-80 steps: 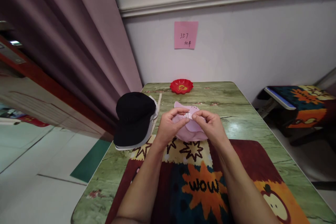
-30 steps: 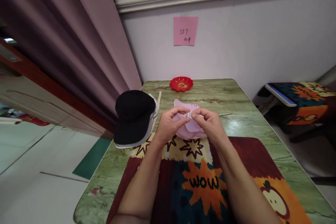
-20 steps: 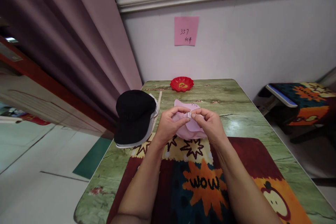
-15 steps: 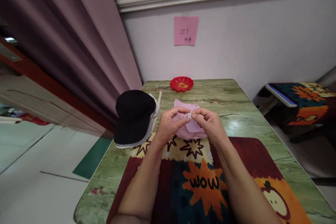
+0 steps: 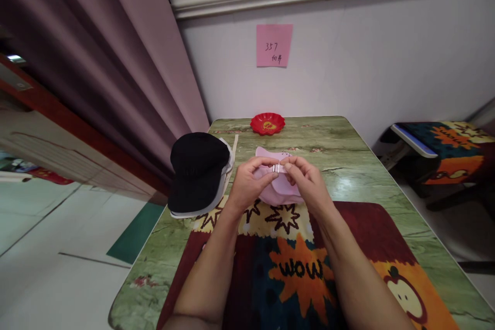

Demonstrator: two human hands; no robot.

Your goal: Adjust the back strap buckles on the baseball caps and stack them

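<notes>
Partly hidden, the pink cap's buckle (image 5: 276,168) sits clamped between both hands' fingers (image 5: 294,169).

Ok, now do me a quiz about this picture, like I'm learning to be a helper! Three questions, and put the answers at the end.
1. What colour is the dish near the wall? A) blue B) red C) green
2. True or false: the left hand and the right hand are both at a small buckle by the pink cap.
3. Fill in the word: on the mat, the orange burst says ____.

Key: 1 B; 2 true; 3 WOW.
</notes>
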